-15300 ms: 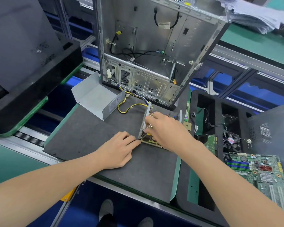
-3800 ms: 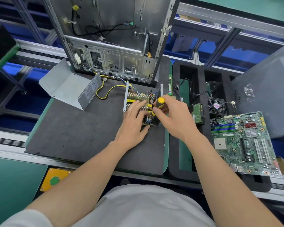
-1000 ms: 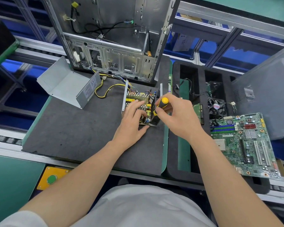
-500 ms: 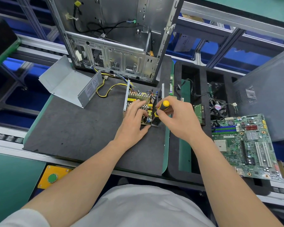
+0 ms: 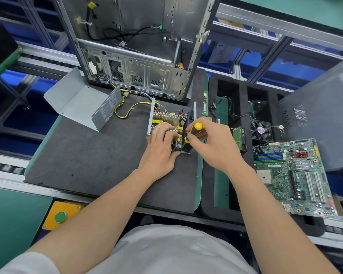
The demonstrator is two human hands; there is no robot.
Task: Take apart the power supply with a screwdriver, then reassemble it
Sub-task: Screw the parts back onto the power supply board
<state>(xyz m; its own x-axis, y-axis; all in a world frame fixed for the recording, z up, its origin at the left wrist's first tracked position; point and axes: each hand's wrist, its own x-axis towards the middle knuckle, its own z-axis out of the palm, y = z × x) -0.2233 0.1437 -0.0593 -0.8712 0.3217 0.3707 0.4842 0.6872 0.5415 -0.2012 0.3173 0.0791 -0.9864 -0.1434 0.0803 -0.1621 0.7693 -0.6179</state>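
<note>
Power supply (image 5: 165, 118): opened, its board and heat sinks bare, lying on the dark mat (image 5: 91, 155) just in front of the computer case (image 5: 137, 56), under both hands.
Cover (image 5: 81, 99): off, lying on the mat to the left, well apart from the board, with the yellow cable running between them.
Left hand (image 5: 160, 151): fingers lie loosely spread on top of the board and press it down, thumb at the near edge. Judged right for the job: it stops the unit turning with the screw.
Right hand (image 5: 212, 143): fingers and thumb pinched round the handle.
Screwdriver (image 5: 194, 130): yellow and black, tilted, pointing down at the board's near right corner.
Tip and screw: hidden behind a black part, so seating cannot be told. Best done with the shaft in line with the screw, firm downward push, slow turns, clear of the wires.
</note>
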